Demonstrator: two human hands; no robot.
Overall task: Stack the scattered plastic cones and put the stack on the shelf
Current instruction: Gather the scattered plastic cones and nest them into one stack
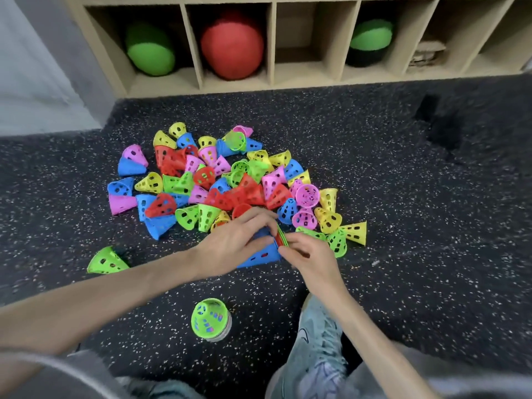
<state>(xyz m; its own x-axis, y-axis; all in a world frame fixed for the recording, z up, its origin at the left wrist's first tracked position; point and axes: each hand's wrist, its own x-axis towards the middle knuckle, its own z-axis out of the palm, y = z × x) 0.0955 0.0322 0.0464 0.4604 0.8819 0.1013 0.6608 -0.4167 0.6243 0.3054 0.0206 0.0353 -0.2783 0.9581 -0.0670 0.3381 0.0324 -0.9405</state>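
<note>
1. The floor (403, 197), dark and speckled, is carrying everything; it is running up to the shelf unit along its far edge.
2. The shelf (270, 82), a row of open compartments, is standing at the floor's far edge. It is holding a green ball (151, 54) in the left compartment, a red ball (231, 46) in the next, and a green-and-black ball (370, 43) further right. The compartment between red and green-and-black is showing nothing inside.
3. The pile of cones (224, 180), in blue, red, green, yellow and pink, is lying scattered mid-floor, well short of the shelf.
4. A grey shoe (319, 335) is resting at the floor's near edge.
5. The left hand (233, 246) is gripping a blue cone stack (263, 257) lying on its side at the pile's near edge.
6. The right hand (311, 254) is pinching red and green cone rims (280, 237) at the stack's wide end, touching the left hand's fingertips.
7. A green-topped stack (211, 319) is standing upright near the floor's near edge, apart from the pile.
8. A lone green cone (107, 262) is lying on its side towards the floor's left edge.
</note>
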